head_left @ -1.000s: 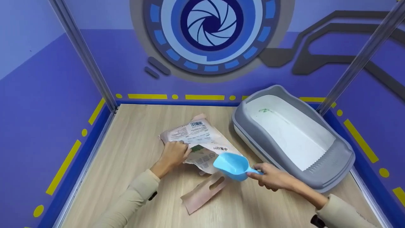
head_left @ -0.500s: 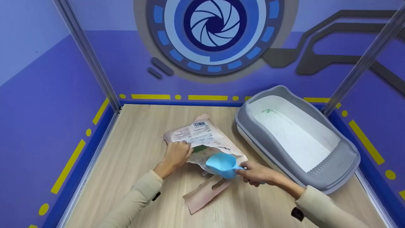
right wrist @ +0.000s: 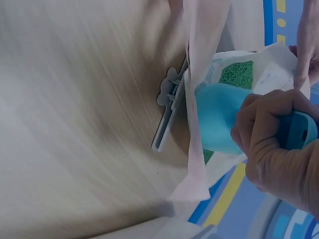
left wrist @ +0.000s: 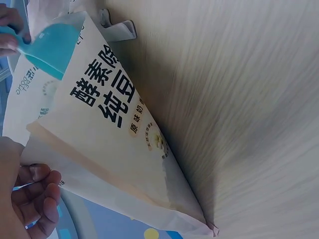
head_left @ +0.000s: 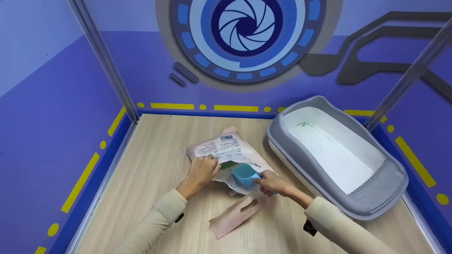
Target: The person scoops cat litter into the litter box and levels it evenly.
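Note:
A pale pink printed bag point(head_left: 226, 150) lies on the table with its mouth facing the person; green pellets point(right wrist: 237, 74) show inside in the right wrist view. The left hand point(head_left: 202, 169) grips the bag's upper edge, fingers curled round it. Gripped by its handle in the right hand point(head_left: 273, 182), a blue scoop point(head_left: 244, 173) has its bowl in the bag's mouth, close to the lower edge. How much the scoop holds cannot be seen. In the right wrist view a grey clip point(right wrist: 169, 107) is beside the bag's edge.
A grey and white litter tray point(head_left: 291, 164) stands right of the bag, a few green bits on its inner surface. Nearer the person lies a torn pink strip point(head_left: 235, 217) with a handle slot. Purple walls enclose the table's back and sides.
The right hand has moved left with the scoop, from beside the bag's opening into its mouth. The left hand keeps its grip on the bag. The head view has shifted slightly.

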`<action>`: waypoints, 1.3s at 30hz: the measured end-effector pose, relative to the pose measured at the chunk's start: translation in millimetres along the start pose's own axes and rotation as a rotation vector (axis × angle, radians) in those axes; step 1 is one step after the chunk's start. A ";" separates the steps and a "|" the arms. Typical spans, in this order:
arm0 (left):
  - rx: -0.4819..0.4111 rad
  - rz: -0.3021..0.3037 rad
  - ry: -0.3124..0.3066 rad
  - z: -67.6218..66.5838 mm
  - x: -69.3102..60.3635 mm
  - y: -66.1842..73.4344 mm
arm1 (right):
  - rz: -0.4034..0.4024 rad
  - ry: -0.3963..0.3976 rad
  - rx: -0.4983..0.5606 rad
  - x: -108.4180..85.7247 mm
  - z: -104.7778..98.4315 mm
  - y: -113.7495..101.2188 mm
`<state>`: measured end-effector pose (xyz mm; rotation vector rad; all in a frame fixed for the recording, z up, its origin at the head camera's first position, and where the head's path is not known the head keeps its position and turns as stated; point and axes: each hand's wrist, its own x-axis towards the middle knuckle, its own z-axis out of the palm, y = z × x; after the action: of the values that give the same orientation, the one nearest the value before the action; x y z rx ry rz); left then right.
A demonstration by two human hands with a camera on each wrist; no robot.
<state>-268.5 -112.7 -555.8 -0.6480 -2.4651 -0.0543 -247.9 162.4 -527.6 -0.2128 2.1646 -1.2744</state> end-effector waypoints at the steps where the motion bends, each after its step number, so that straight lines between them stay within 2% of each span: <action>1: 0.007 0.002 0.005 0.3 0.6 0.4 | -0.003 0.014 -0.002 3.5 2.7 0.1; 7: 0.037 0.005 0.023 3.6 3.0 1.2 | -0.037 0.079 -0.013 16.9 18.9 0.5; 14: 0.026 -0.005 -0.016 2.8 5.0 0.7 | -0.049 0.085 -0.002 26.5 24.3 -0.5; 21: -0.041 -0.037 -0.037 7.4 0.2 4.0 | -0.062 0.149 -0.089 32.2 28.5 0.1; 25: -0.080 -0.019 -0.055 14.1 -6.8 10.2 | -0.063 0.170 -0.130 32.2 33.6 8.4; 32: -0.035 0.018 -0.066 12.8 -17.7 17.5 | -0.082 0.177 -0.133 35.3 39.8 15.8; 36: -0.019 0.004 -0.072 8.2 -16.4 15.3 | -0.089 0.176 -0.086 39.3 43.3 13.3; 39: 0.002 -0.002 -0.047 6.8 -11.8 16.0 | -0.082 0.174 -0.060 40.0 42.1 12.7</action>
<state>-256.3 -102.6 -569.6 -0.6534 -2.5106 -0.0370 -253.5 121.0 -569.8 -0.2240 2.3659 -1.3169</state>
